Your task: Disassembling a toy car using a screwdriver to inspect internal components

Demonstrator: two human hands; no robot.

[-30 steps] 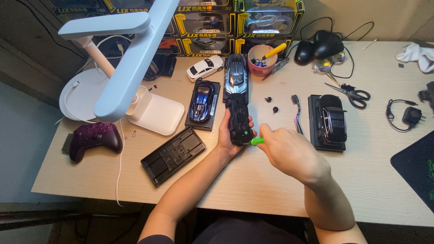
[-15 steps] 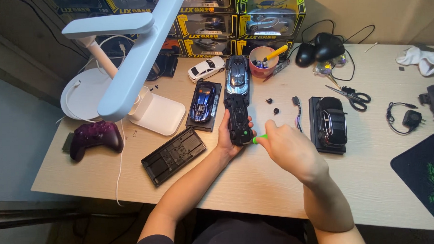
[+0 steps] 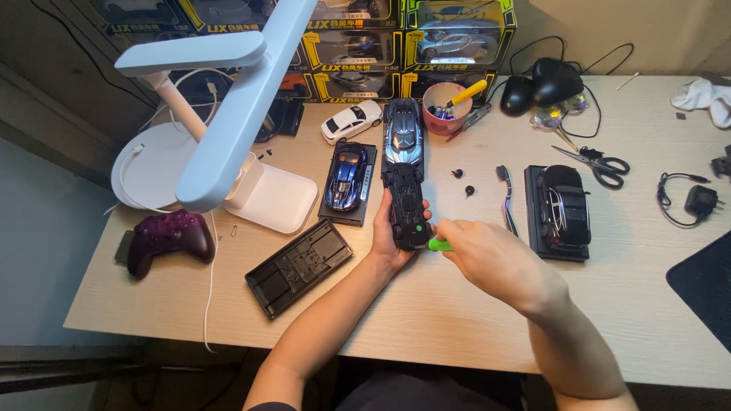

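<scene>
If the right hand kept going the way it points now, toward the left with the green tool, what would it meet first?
The right hand points its green tool left at the black car chassis held by the left hand. The chassis comes first; the tip looks already on it, though depth is unclear.

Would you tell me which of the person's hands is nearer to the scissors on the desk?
Right. The right hand, holding a green-handled tool, lies below and left of the scissors. The left hand, gripping the black car chassis, sits farther left still.
</scene>
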